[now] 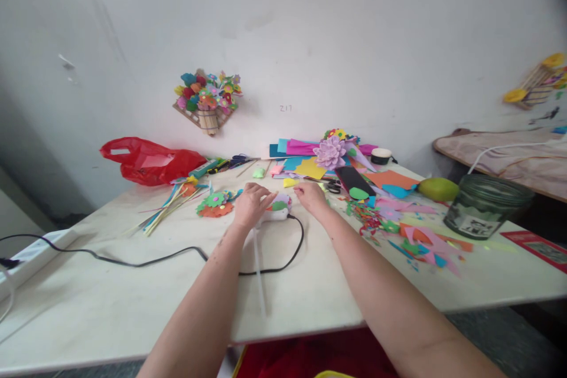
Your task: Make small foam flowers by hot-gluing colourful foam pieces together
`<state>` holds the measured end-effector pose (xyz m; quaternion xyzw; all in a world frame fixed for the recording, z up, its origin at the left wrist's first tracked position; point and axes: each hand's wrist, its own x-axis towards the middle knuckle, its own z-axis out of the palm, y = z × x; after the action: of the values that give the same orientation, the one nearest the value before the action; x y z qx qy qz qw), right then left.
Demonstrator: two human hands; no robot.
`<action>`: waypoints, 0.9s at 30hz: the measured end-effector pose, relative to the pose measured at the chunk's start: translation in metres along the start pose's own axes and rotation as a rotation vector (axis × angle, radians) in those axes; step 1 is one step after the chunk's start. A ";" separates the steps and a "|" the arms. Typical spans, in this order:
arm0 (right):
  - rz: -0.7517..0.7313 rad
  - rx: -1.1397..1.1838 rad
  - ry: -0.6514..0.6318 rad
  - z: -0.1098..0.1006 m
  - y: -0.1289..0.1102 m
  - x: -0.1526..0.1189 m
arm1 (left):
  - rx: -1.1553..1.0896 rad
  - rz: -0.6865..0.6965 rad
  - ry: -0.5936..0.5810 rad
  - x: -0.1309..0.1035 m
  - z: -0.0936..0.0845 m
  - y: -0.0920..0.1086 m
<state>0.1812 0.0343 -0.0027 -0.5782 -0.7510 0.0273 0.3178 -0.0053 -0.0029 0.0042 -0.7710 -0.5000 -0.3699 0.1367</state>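
Observation:
My left hand (252,204) is over the table, fingers bent and the thumb close to the index finger; whatever they hold is too small or hidden to make out. To its right, my right hand (312,198) is closed in a pinch, with a tiny pale bit at the fingertips that I cannot name. A white glue gun (275,215) lies just below and between the hands, a clear glue stick (260,274) trailing toward me. Behind the gun are lilac and green foam pieces (280,205). Beside my left hand lie green and orange foam flowers (215,205).
A black cord (150,260) loops from the glue gun to a power strip (38,257). Coloured strips (166,209) and a red plastic bag (153,162) lie left. On the right are foam scraps (425,245), a phone (354,180), scissors (333,187) and a green jar (482,207).

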 end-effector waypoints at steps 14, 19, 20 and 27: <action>0.042 0.006 0.005 -0.002 -0.004 -0.001 | -0.013 0.001 0.002 0.000 -0.001 0.001; 0.064 -0.043 0.021 -0.001 -0.002 -0.001 | -0.021 0.004 0.001 0.000 -0.001 0.001; 0.063 -0.044 0.020 -0.001 -0.002 -0.001 | -0.019 0.005 0.001 0.000 -0.001 0.001; 0.044 -0.032 0.000 -0.004 -0.005 -0.003 | -0.002 0.006 0.003 0.000 0.000 0.000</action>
<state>0.1797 0.0284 0.0008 -0.5995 -0.7384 0.0223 0.3079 -0.0050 -0.0032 0.0041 -0.7720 -0.4972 -0.3713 0.1376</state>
